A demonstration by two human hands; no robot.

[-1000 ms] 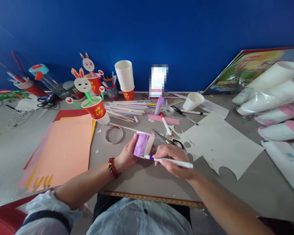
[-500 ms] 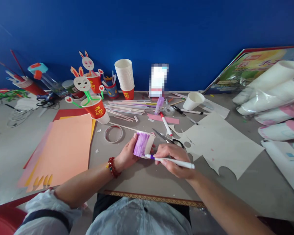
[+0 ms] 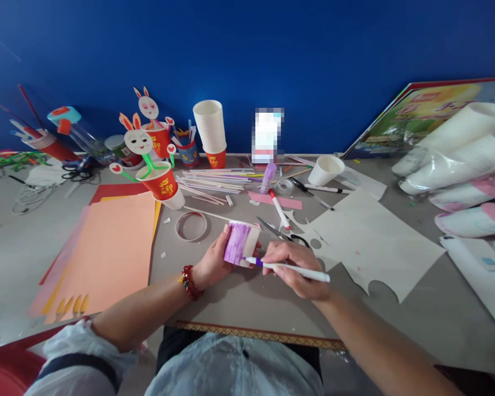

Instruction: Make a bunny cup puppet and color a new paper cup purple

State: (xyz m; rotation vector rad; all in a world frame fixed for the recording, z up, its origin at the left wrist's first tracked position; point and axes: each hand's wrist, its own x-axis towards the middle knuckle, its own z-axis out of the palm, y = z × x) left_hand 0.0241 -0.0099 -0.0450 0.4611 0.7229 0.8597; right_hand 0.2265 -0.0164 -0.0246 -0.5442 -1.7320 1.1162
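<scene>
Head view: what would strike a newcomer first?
Probably the partly purple cup in the left grip, just below picture center, with a marker in the right grip. Behind, to the left, two paper rabbits rise from red cups; a bright pixelated rectangle glows before the blue wall.

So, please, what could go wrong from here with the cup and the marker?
The left hand grips the cup by its purple side, so the colour might smear if wet. The tip of the marker is near the lower edge of the cup; a slip could mark that hand. The scissors lie just beyond the right hand, which might bump them.
</scene>
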